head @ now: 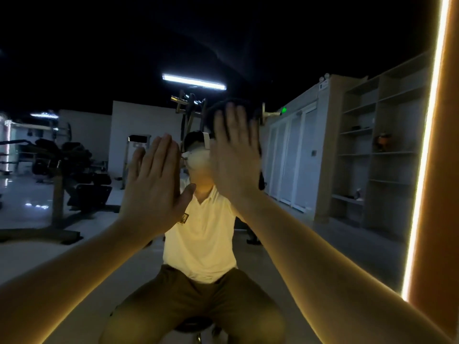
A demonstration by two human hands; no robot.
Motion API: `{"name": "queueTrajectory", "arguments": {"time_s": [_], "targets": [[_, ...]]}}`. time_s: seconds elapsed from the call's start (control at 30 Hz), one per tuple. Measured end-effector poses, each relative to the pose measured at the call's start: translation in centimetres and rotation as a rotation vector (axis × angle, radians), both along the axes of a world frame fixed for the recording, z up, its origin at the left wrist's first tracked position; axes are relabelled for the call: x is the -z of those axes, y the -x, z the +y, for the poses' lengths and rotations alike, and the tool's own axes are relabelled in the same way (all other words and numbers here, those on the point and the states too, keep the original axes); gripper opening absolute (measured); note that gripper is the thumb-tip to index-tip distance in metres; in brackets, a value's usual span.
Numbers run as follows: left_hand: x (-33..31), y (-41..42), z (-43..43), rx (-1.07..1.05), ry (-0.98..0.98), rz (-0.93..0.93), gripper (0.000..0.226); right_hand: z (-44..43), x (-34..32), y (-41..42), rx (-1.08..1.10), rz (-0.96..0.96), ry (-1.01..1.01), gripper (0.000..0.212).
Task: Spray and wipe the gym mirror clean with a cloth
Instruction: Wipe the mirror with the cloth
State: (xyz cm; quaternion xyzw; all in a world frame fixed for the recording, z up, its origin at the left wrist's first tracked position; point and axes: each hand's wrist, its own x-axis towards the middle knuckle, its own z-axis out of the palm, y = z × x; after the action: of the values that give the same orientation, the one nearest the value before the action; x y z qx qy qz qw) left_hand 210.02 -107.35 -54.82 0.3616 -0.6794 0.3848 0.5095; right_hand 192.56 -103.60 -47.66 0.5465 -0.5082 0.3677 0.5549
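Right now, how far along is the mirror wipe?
Done: cannot tell; the mirror shows no clear wet or streaked patches. In hand: the right hand presses flat on what looks like a dark cloth against the glass at head height; the left hand is open beside it. Left: probably most of the wiping, lower glass included.

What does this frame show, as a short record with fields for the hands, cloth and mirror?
mirror: large wall mirror, glowing light strip along its right edge
left hand: raised flat, fingers straight, holding nothing
right hand: flat, fingers straight, apparently pressing a dark cloth against the glass
reflection: seated person in a pale shirt
spray bottle: none in view
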Motion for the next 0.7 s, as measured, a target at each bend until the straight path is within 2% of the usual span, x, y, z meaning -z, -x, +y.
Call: {"name": "queueTrajectory", "arguments": {"time_s": [0.07,0.13,0.23,0.4,0.53,0.6,0.7], "targets": [[-0.6,-0.1,0.4,0.024,0.022,0.028,0.086,-0.6,0.3,-1.1,-0.006,0.276,-0.08,0.059],[-1.7,0.1,0.6,0.026,0.032,0.033,0.086,-0.6,-0.2,0.3,-0.018,0.366,-0.092,0.059],[-4.0,0.8,0.3,0.01,0.048,0.031,0.086,0.6,-1.2,5.0,0.015,0.241,-0.051,0.066],[-6.0,1.8,-0.7,-0.019,0.023,0.047,0.091,3.5,-3.7,14.3,0.096,-0.216,0.077,0.058],[-6.0,1.5,-0.7,-0.06,0.014,0.015,0.094,3.5,-6.0,13.0,0.042,-0.486,0.165,0.061],[-6.1,1.0,-0.6,-0.062,0.02,-0.007,0.094,2.7,-7.2,9.3,0.013,-0.488,0.167,0.063],[-6.5,0.0,-0.6,-0.05,0.021,-0.054,0.091,1.0,-8.0,2.5,-0.015,-0.238,0.12,0.061]]}}
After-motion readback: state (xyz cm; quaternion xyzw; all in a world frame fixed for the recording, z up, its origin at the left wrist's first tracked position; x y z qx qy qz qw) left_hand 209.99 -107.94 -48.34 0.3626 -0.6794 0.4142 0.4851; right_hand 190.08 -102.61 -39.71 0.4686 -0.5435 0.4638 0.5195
